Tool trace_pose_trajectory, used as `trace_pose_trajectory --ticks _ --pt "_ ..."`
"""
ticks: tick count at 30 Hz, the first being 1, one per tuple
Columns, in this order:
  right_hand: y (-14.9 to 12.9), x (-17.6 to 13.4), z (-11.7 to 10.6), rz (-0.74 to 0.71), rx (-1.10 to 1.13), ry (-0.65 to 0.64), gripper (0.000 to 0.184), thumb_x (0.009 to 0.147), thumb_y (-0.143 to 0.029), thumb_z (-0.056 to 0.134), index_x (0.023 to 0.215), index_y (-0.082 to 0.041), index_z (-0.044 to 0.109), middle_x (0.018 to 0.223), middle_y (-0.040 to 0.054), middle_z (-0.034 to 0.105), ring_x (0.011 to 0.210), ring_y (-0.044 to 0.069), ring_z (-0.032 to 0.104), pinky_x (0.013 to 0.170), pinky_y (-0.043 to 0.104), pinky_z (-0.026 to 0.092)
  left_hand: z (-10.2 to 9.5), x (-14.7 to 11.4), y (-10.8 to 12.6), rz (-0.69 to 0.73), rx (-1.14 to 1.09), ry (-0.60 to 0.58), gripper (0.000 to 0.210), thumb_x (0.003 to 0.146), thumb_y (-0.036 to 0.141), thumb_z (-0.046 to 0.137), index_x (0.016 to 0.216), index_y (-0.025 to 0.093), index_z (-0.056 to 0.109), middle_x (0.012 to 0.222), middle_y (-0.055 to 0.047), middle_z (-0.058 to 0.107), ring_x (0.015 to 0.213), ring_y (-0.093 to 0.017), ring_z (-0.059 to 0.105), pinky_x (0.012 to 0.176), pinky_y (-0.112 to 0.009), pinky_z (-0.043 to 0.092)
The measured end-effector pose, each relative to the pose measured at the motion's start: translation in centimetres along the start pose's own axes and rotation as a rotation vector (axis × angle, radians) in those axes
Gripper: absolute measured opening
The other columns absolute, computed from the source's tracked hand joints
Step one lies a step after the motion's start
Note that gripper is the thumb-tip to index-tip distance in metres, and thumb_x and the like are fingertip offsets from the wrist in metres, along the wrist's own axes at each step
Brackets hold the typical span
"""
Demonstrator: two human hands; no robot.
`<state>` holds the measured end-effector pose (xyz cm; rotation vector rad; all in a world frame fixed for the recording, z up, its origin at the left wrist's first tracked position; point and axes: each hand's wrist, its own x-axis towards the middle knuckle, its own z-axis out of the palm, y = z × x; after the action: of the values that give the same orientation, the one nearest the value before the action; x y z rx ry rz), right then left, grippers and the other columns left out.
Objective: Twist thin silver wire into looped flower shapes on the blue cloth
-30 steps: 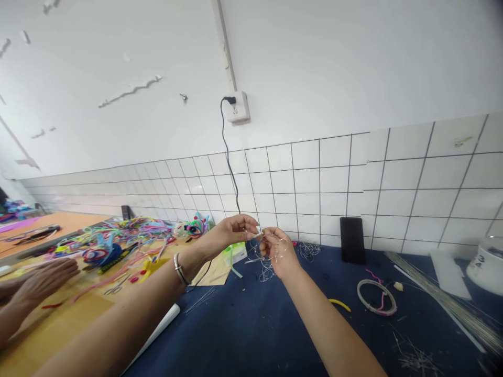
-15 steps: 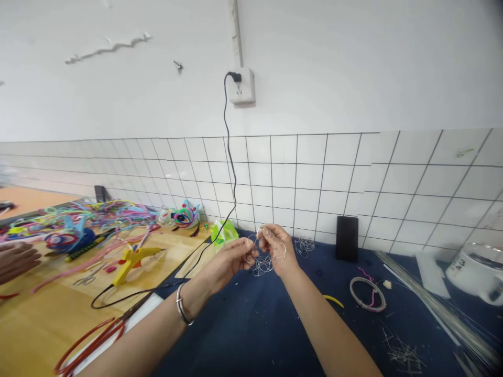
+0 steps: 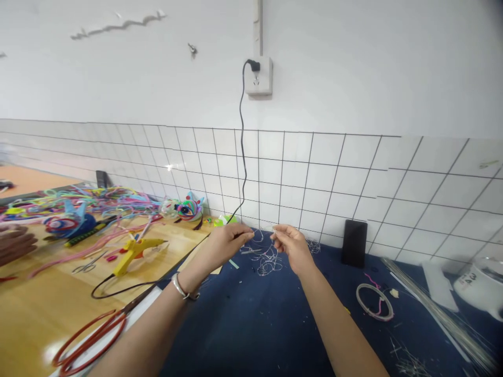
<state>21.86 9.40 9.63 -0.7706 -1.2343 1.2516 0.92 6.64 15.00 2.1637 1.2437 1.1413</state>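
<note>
White tiles (image 3: pixel 271 167) back a blue tabletop (image 3: pixel 243 324) where, beside tangled wire (image 3: pixel 270 262), left hand (image 3: pixel 228 244) and right hand (image 3: pixel 294 248), newly drawn apart, pinch thin wire (image 3: pixel 258 240), spreading its curve.

Left on the desk (image 3: pixel 43 309): glue gun (image 3: pixel 128 256) right of scissors (image 3: pixel 89 266), shears (image 3: pixel 120 315) in front | middle: wire tangle (image 3: pixel 269 263) | right: phone (image 3: pixel 354 243) by the wall (image 3: pixel 334 78), wire coil (image 3: pixel 361 308) before it, wire bundle (image 3: pixel 440 311) right of that, mug (image 3: pixel 477 290) far right | above: socket (image 3: pixel 259 78)

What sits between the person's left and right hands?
In the head view, thin curved wire shows between the left hand and the right hand; tangled wire lies below, on the dark blue surface.
</note>
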Motion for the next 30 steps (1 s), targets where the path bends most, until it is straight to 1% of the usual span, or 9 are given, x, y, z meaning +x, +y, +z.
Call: trace_pose_trajectory --ticks 4,7,8,11,15,17,20,26,30 --pt "-1.2 -0.4 0.2 -0.134 -0.200 0.157 0.026 0.079 -0.037 0.060 0.096 -0.018 0.065 0.081 0.0038 0.066 0.062 0.013 0.056 0.055 0.025 0.043 -0.4 1.1 0.4 0.069 0.013 0.134 0.012 0.077 0.029 0.066 0.070 0.021 0.071 0.072 -0.004 0.063 0.069 -0.018 0.052 0.064 -0.025 0.033" --pt "-2.5 -1.1 0.7 -0.230 -0.396 0.184 0.022 0.080 -0.036 0.058 0.093 -0.020 0.067 0.077 0.0027 0.065 0.065 0.015 0.057 0.060 0.028 0.046 0.3 1.6 0.1 0.053 -0.027 0.165 0.015 0.074 0.029 0.068 0.062 0.020 0.067 0.065 -0.003 0.060 0.062 -0.017 0.048 0.059 -0.025 0.029" --pt "-2.8 -1.3 0.9 -0.254 -0.445 0.163 0.021 0.080 -0.033 0.059 0.095 -0.021 0.067 0.081 0.0030 0.065 0.069 0.016 0.058 0.065 0.029 0.047 0.7 1.7 -0.1 0.041 -0.034 0.157 0.017 0.075 0.030 0.068 0.061 0.020 0.067 0.063 -0.002 0.059 0.061 -0.016 0.047 0.058 -0.025 0.028" --pt "-3.2 -1.7 1.3 -0.291 -0.601 0.045 0.026 0.077 -0.026 0.061 0.102 -0.026 0.068 0.088 0.0021 0.065 0.066 0.014 0.056 0.064 0.029 0.047 1.5 1.8 -0.7 -0.008 -0.041 0.119 0.021 0.077 0.034 0.064 0.062 0.019 0.065 0.058 0.000 0.057 0.057 -0.014 0.046 0.055 -0.024 0.027" --pt "-2.7 -1.5 1.7 -0.348 -0.838 -0.035 0.031 0.074 -0.022 0.063 0.104 -0.031 0.068 0.086 0.0009 0.065 0.060 0.013 0.050 0.063 0.029 0.045 2.0 2.0 -1.7 -0.083 -0.091 0.045 0.031 0.081 0.042 0.060 0.063 0.016 0.063 0.052 0.002 0.051 0.052 -0.012 0.044 0.050 -0.023 0.027" --pt "-2.4 -1.4 1.9 -0.353 -0.842 -0.030 0.022 0.076 -0.023 0.061 0.095 -0.029 0.070 0.080 0.0004 0.064 0.060 0.013 0.051 0.062 0.029 0.044 2.0 2.2 -2.2 -0.105 -0.167 -0.004 0.035 0.081 0.045 0.059 0.062 0.016 0.061 0.050 0.002 0.049 0.050 -0.011 0.043 0.048 -0.022 0.028" --pt "-2.2 -1.4 2.1 -0.278 -0.737 -0.006 0.011 0.079 -0.027 0.058 0.083 -0.025 0.068 0.068 -0.0015 0.061 0.057 0.013 0.052 0.057 0.027 0.043 2.0 2.6 -2.9 -0.119 -0.340 -0.065 0.038 0.081 0.047 0.059 0.062 0.014 0.060 0.049 0.002 0.048 0.048 -0.010 0.042 0.048 -0.022 0.029" --pt "-2.3 -1.2 1.8 -0.145 -0.556 0.092 0.014 0.078 -0.033 0.060 0.083 -0.021 0.064 0.068 -0.0021 0.062 0.056 0.013 0.057 0.055 0.026 0.045 2.3 2.8 -3.8 -0.120 -0.716 -0.195 0.033 0.082 0.045 0.061 0.093 0.015 0.067 0.075 -0.003 0.062 0.064 -0.012 0.055 0.063 -0.023 0.042" --pt "-2.4 -0.8 1.3 -0.114 -0.471 0.104 0.016 0.077 -0.033 0.062 0.085 -0.019 0.063 0.071 -0.0002 0.064 0.056 0.012 0.057 0.052 0.024 0.044 2.6 2.9 -4.2 -0.120 -0.899 -0.255 0.032 0.083 0.041 0.062 0.100 0.014 0.065 0.083 -0.006 0.065 0.065 -0.011 0.057 0.065 -0.024 0.045"
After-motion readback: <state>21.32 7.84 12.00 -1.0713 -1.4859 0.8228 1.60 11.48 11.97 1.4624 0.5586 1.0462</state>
